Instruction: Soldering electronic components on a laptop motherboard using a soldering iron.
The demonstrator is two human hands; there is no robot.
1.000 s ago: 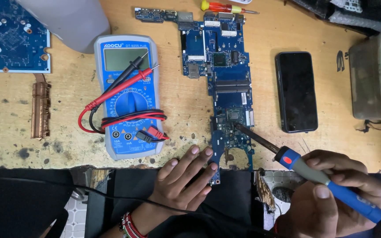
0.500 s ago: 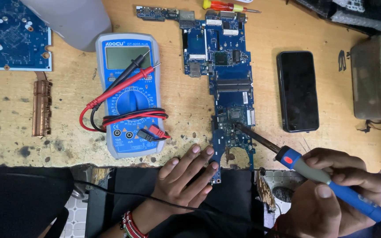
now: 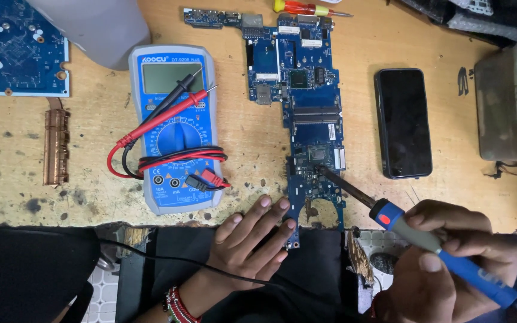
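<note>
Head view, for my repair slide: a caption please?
Right hand touches soldering iron to blue circuit board; left hand steadies it.

I count two hands: left (image 3: 248,245), right (image 3: 450,263). One soldering iron (image 3: 438,245). Two circuit boards: a long one (image 3: 306,96) and a second (image 3: 13,54) at the bench corner. One multimeter (image 3: 172,128) with two probes, red (image 3: 175,110) and black (image 3: 172,98). One phone (image 3: 403,122), one screwdriver (image 3: 306,8), one copper heatsink (image 3: 55,146).

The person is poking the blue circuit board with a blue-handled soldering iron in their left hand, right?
Not quite. The soldering iron is in the right hand, as the head view shows. Its tip does touch the blue circuit board, and the left hand rests at the board's near end.
</note>
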